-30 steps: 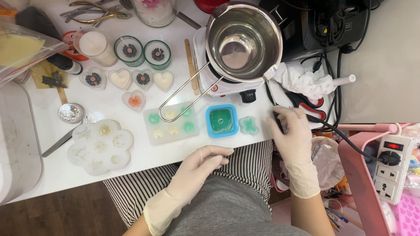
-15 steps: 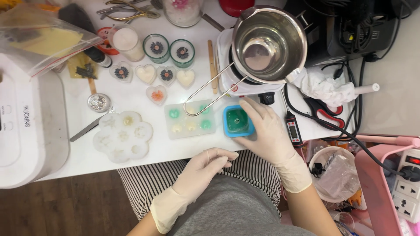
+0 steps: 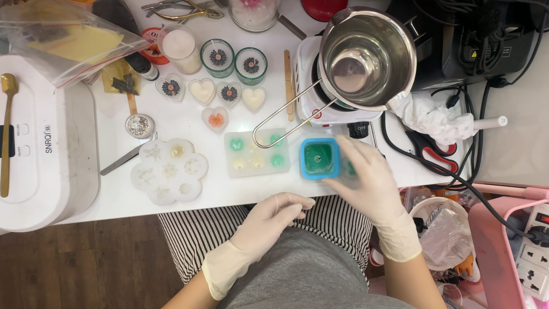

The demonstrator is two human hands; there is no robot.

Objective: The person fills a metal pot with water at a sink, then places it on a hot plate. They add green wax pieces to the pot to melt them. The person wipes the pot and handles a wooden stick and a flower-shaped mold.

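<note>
Blue silicone mould (image 3: 319, 158), square with green wax inside, sits near the table's (image 3: 183, 203) near edge, just left of the right hand (image 3: 366, 171). That hand was out at the right by the cables a second ago; it has since crossed left and now rests its gloved fingers against the mould's right side, loosely spread rather than clamped. This puts the mould in contact and ready to be handled. A small green piece under the right palm is mostly hidden. The left hand (image 3: 274, 214) lies on the lap below the table edge, fingers lightly curled, holding nothing. Far behind the mould, the steel melting pot (image 3: 366, 57) sits on its hotplate; its wire handle reaches over the clear mould tray (image 3: 255, 153)
</note>
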